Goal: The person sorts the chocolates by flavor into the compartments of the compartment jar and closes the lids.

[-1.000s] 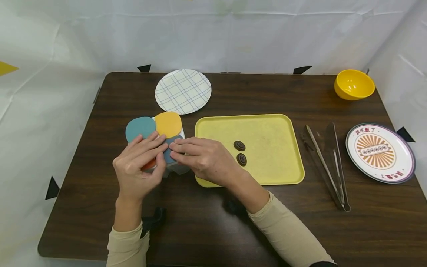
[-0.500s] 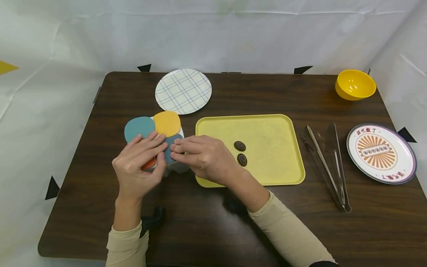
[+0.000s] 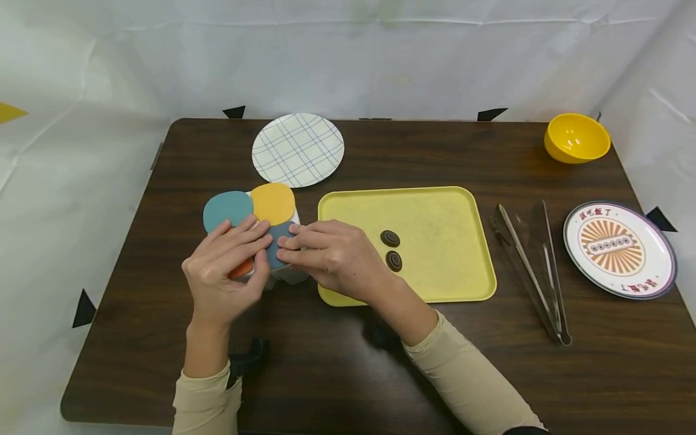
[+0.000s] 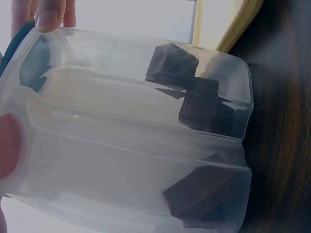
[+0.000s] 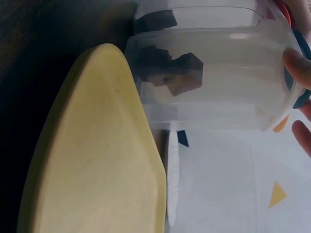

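Observation:
A clear storage box [image 4: 112, 126] with teal [image 3: 227, 208], yellow [image 3: 273, 203], blue [image 3: 280, 244] and orange [image 3: 241, 269] lids stands upright on the table's left part. Several dark brown chunks [image 4: 172, 63] lie at its bottom in the left wrist view. Across the box top rests my left hand [image 3: 225, 263], its fingers fairly straight, partly hiding the orange lid. My right hand [image 3: 339, 257] pinches the blue lid's right edge. A digit [image 5: 297, 67] of it bends over the rim in the right wrist view.
Beside the box is a yellow tray [image 3: 446, 241] holding two dark round pieces [image 3: 394, 261]. A checked plate [image 3: 298, 150] is behind. Metal tongs [image 3: 535, 278], a patterned plate [image 3: 620, 250] and a yellow bowl [image 3: 577, 139] occupy the right side.
The right hand's fingertips shift slightly along the blue lid's edge, with a little more of that lid showing. The left hand stays almost in place.

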The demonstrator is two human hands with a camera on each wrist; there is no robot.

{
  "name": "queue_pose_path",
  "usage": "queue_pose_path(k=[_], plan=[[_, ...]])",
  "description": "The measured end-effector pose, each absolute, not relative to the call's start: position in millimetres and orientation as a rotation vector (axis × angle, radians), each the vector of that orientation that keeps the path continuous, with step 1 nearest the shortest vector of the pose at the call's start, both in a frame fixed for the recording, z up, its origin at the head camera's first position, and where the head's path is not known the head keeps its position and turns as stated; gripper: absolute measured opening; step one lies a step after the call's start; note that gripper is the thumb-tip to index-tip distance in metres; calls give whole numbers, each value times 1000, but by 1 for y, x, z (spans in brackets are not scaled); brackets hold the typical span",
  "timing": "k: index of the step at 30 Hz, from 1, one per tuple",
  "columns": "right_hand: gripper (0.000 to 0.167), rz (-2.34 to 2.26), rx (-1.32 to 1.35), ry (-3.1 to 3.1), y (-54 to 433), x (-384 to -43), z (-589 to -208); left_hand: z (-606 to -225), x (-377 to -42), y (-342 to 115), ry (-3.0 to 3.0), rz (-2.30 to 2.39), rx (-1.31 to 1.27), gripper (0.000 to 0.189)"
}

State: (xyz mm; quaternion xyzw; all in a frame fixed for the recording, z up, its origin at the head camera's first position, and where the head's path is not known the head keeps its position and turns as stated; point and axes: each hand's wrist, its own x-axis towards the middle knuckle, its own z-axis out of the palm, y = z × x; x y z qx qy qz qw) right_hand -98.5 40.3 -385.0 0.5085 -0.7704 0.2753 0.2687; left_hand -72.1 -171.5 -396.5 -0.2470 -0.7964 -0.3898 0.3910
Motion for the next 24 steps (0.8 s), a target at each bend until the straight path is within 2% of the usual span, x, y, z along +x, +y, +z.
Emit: queue_pose_path(k=[19, 24], plan=[[29, 973, 1412, -2200, 50, -108, -374, -398, -73, -173, -2014, -1034, -643, 23], [49, 858, 1366, -2289, 52, -120, -375, -400, -73, -171, -1991, -1016, -653, 24]])
